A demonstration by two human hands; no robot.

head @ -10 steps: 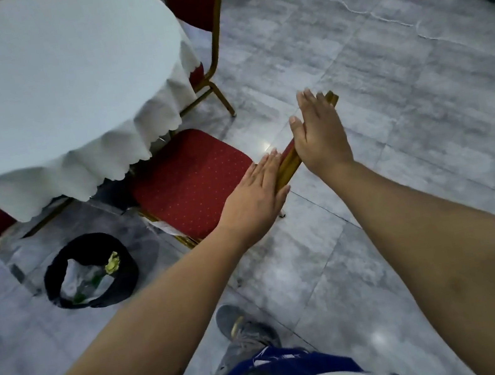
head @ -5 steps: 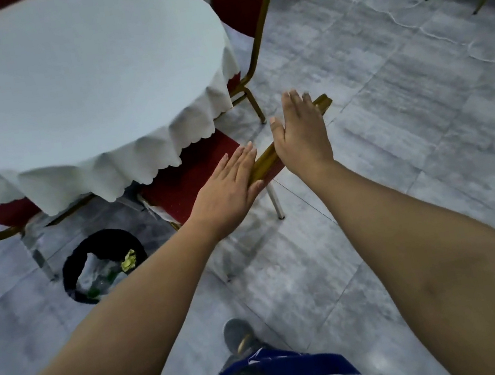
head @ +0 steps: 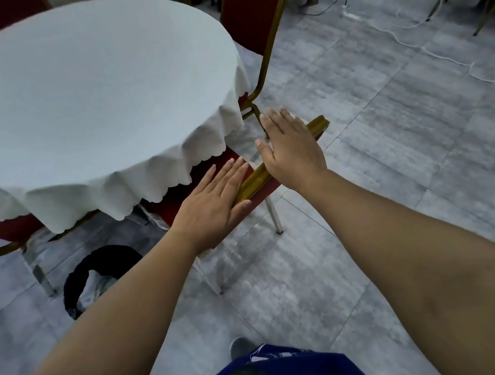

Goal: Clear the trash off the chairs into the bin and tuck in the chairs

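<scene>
Grey tiled floor (head: 379,137) lies open rightward; left hand (head: 213,206) and right hand (head: 294,149), fingers flat, press the chair (head: 252,183) top rail.

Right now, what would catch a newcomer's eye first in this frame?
Two bare forearms reach in from below, the left hand and right hand laid flat, fingers straight, on the gold top rail of a red chair at centre. Upper left, a round table in a white scalloped cloth covers most of that chair's seat. Lower left on the grey floor sits a black bin holding trash.
</scene>
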